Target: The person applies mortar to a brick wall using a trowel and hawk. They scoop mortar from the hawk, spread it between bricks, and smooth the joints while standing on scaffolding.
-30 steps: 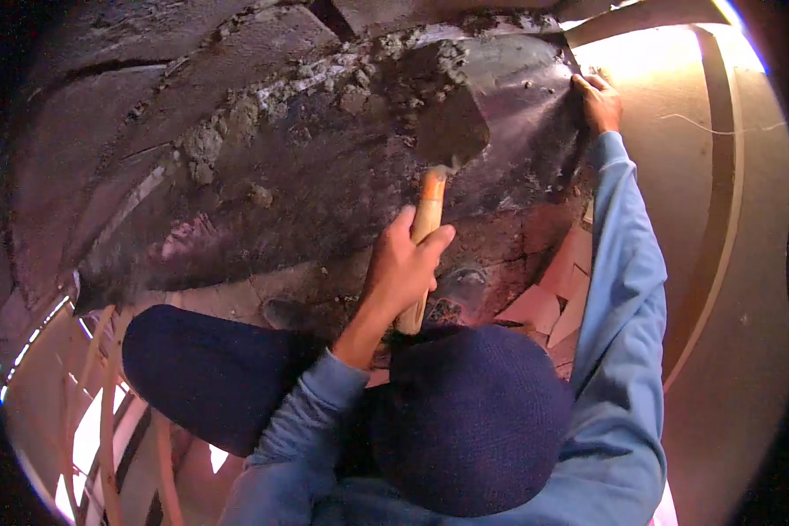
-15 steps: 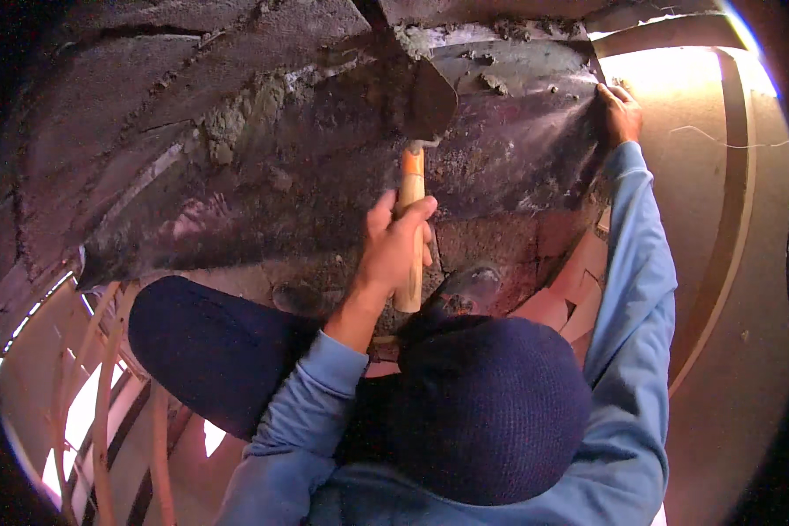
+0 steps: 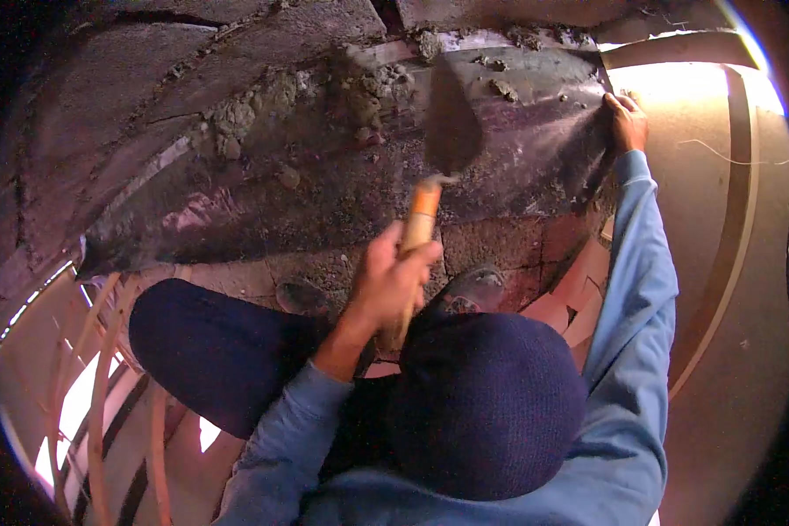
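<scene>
My left hand (image 3: 393, 279) is wrapped round the wooden handle of a trowel (image 3: 455, 118), slightly blurred. The trowel's pointed blade is directed away from me, over a long dark sheet (image 3: 508, 180). Bits of grey mortar (image 3: 502, 89) lie on the sheet, and thicker lumps run along its far edge. At the sheet's right end, my right hand (image 3: 629, 123) grips the edge, fingertips over the rim and the rest of the fingers partly hidden. Rough mortar (image 3: 373, 98) sits left of the blade.
Large stone-like slabs (image 3: 140, 83) slope across the far left. My bent knees (image 3: 491, 403) come between my arms, with dark shoes (image 3: 476, 287) beyond. Reddish bricks or tiles (image 3: 574, 294) lie near my right forearm. Thin wooden sticks (image 3: 156, 438) stand lower left; a curved wooden strip (image 3: 736, 219) runs right.
My left hand has drawn the trowel toward me and its blade slightly right. Lumpy mortar now shows left of the blade. My right hand keeps its hold on the sheet's edge.
</scene>
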### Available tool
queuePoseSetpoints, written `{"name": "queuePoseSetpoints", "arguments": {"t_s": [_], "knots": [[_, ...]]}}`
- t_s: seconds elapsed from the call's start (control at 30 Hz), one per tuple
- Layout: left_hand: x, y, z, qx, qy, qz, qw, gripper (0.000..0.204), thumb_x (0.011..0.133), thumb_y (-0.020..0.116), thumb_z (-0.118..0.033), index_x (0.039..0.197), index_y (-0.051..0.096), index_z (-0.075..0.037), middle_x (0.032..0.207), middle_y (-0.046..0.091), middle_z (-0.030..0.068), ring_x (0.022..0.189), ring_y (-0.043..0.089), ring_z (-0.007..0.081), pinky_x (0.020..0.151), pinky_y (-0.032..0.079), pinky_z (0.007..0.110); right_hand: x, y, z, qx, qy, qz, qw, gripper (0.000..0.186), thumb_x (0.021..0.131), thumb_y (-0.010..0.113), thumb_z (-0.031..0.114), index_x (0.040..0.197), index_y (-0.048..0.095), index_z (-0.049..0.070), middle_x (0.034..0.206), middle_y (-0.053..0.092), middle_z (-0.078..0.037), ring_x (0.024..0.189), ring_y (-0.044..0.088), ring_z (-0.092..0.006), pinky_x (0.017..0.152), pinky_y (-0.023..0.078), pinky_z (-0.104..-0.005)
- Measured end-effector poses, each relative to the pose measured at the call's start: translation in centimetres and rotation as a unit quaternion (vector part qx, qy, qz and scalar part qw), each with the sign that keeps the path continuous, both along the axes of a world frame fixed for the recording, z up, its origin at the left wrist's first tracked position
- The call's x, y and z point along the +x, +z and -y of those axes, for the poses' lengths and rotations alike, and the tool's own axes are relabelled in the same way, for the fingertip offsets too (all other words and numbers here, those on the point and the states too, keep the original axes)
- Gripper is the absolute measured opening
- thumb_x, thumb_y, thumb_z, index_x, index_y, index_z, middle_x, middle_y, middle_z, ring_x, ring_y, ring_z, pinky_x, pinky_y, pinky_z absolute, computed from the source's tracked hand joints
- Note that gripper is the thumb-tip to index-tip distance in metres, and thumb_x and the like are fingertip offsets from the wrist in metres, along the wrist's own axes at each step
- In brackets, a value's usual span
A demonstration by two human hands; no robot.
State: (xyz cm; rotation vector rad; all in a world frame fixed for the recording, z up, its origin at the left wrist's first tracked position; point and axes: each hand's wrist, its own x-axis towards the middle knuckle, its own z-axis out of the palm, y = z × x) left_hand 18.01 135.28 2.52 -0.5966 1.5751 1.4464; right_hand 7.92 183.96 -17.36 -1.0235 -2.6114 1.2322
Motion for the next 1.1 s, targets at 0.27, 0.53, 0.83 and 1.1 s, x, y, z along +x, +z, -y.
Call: {"name": "queuePoseSetpoints", "arguments": {"t_s": [0.27, 0.53, 0.83, 1.1], "knots": [[-4.6, -4.5, -10.5, 0.138, -0.159, -0.030, 0.977, 0.031, 0.090, 0.072, -0.026, 0.106, 0.054, -0.005, 0.067, 0.054, 0.0020, 0.046, 0.051, 0.0120, 0.039, 0.045, 0.030, 0.3, -0.8, -1.5, 0.033, 0.004, -0.018, 0.999, 0.044, 0.084, 0.077, 0.044, 0.101, 0.077, 0.004, 0.090, 0.075, -0.010, 0.086, 0.067, -0.0165, 0.080, 0.049, -0.0314], [-6.9, -5.2, -9.7, 0.170, -0.020, 0.011, 0.985, 0.037, 0.090, 0.070, -0.028, 0.115, 0.054, -0.006, 0.070, 0.055, 0.0028, 0.047, 0.053, 0.0134, 0.042, 0.045, 0.028, -0.3, 1.7, 1.7, 0.039, -0.005, -0.023, 0.999, 0.040, 0.085, 0.075, 0.040, 0.102, 0.077, 0.003, 0.098, 0.075, -0.010, 0.092, 0.067, -0.0179, 0.085, 0.049, -0.0301], [-3.2, -4.2, -2.4, 0.078, 0.106, -0.012, 0.991, 0.031, 0.093, 0.067, -0.025, 0.117, 0.060, -0.006, 0.069, 0.058, 0.0032, 0.046, 0.054, 0.0139, 0.043, 0.045, 0.028, -0.3, 0.5, 0.8, 0.033, 0.000, 0.032, 0.999, 0.036, 0.085, 0.074, 0.038, 0.103, 0.078, 0.008, 0.120, 0.071, -0.017, 0.114, 0.065, -0.0285, 0.098, 0.046, -0.0325], [-2.1, -3.0, 1.0, 0.018, 0.166, -0.034, 0.985, 0.034, 0.093, 0.066, -0.028, 0.118, 0.058, -0.007, 0.070, 0.059, 0.0046, 0.045, 0.055, 0.0147, 0.042, 0.044, 0.028, -0.2, -2.1, -1.5, -0.007, -0.004, -0.019, 1.000, 0.039, 0.085, 0.075, 0.040, 0.105, 0.078, 0.007, 0.136, 0.062, -0.019, 0.131, 0.054, -0.0280, 0.106, 0.041, -0.0315]]}}
